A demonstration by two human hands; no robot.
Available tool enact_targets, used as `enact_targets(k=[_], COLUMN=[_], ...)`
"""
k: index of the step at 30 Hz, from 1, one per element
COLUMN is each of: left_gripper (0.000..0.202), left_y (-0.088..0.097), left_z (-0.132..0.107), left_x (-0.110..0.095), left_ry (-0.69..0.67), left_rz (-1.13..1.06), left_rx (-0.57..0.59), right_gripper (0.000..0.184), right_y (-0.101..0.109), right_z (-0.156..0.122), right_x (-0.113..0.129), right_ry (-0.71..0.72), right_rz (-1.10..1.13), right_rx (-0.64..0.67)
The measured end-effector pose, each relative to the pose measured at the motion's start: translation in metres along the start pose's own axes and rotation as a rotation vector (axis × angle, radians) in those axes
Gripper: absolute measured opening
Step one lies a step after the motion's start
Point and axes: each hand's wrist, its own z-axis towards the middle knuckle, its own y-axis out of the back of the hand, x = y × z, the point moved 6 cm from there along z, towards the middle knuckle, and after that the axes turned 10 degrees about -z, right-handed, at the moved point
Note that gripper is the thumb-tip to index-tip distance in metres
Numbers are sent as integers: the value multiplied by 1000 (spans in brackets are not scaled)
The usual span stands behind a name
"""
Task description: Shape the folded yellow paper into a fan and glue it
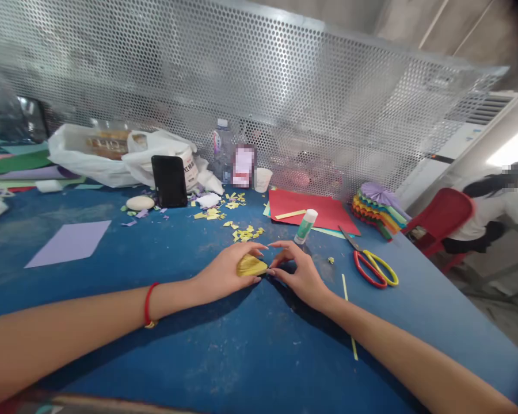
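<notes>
Yellow paper (252, 266): already pleated, near-left of the glue stick (306, 226)
Left hand (224, 267): gripping it
Right hand (300, 275): fingers at its tip, pinch unclear
Coloured bundle (376, 210): pleated, right of the glue stick
Lilac sheet (71, 244): unpleated, far left of it

A blue table (224, 368), its top scuffed with pale marks, carries everything; twelve o'clock is its far side. A purple sheet (69, 244) lies flat at nine, a white plastic bag (95, 168) slumps at ten, and a paper cup (263, 180) stands at twelve, with yellow scraps (246, 234) scattered nearer the middle. Towards two come a red sheet (315, 210) (other colours peep from beneath it) and a glue stick (306, 226). Scissors (374, 267) lie at three, a thin pale-yellow strip (344, 286) at four.
</notes>
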Motion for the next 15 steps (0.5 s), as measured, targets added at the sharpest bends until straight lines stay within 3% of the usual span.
enact_targets(k=[5,9,13,15], left_gripper=[51,61,81,87], left_y=[3,-1,-3,0], left_z=[0,-7,-10,-9], left_x=[-5,-10,-11,-12], left_ry=[-10,-14,-22,-47], left_rz=[-57,-102,-186,-175], left_rx=[-39,-34,-48,-86], right_gripper=[57,56,47,44], right_y=[1,1,-1,2], right_z=[-1,-3,-4,-3], right_x=[5,7,3,1], right_ry=[59,93,65,37], right_rz=[-65,-81,61,144], right_rx=[-8,8,61,19])
